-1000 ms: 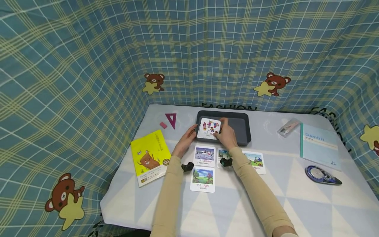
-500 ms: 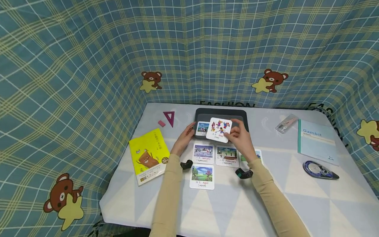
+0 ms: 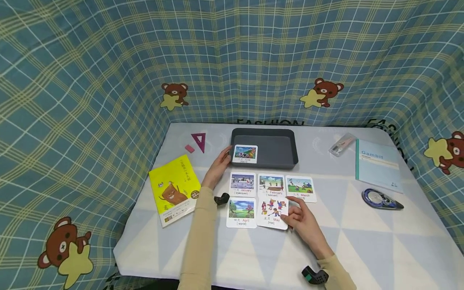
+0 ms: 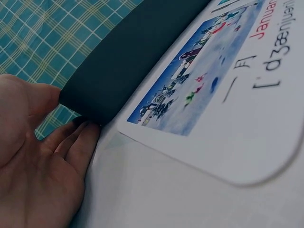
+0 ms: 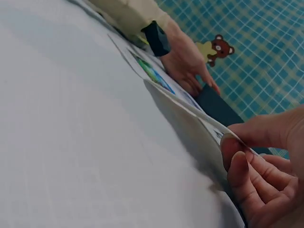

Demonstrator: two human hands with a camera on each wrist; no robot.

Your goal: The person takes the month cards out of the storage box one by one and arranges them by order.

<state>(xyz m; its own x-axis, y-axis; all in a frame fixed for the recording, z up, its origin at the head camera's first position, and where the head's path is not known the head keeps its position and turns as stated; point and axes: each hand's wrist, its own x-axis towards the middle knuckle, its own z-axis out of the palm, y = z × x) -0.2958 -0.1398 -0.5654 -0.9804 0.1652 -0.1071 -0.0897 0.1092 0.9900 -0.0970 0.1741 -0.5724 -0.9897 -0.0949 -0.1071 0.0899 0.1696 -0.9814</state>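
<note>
My right hand (image 3: 305, 222) pinches the right edge of the May flash card (image 3: 272, 213) between thumb and fingers. In the right wrist view that edge of the card is raised off the cloth, with a shadow under it. The May card lies right of the April card (image 3: 241, 213) and overlaps the bottom of the February card (image 3: 271, 184). The January card (image 3: 242, 183) and March card (image 3: 300, 187) flank February. My left hand (image 3: 216, 168) grips the left front corner of the dark grey tray (image 3: 264, 164), thumb at its rim. The June card (image 3: 245, 154) lies inside the tray.
Left of the tray lie a yellow book (image 3: 175, 189), a pink eraser (image 3: 189, 148) and a purple set square (image 3: 199, 141). On the right are a light blue notebook (image 3: 378, 165), a correction tape (image 3: 381, 199) and a small clear packet (image 3: 342, 144). A checked curtain (image 3: 261, 60) surrounds the table.
My right hand has lifted the May card off the June card in the tray and brought it toward me, beside April. My left hand has stayed at the tray's corner.
</note>
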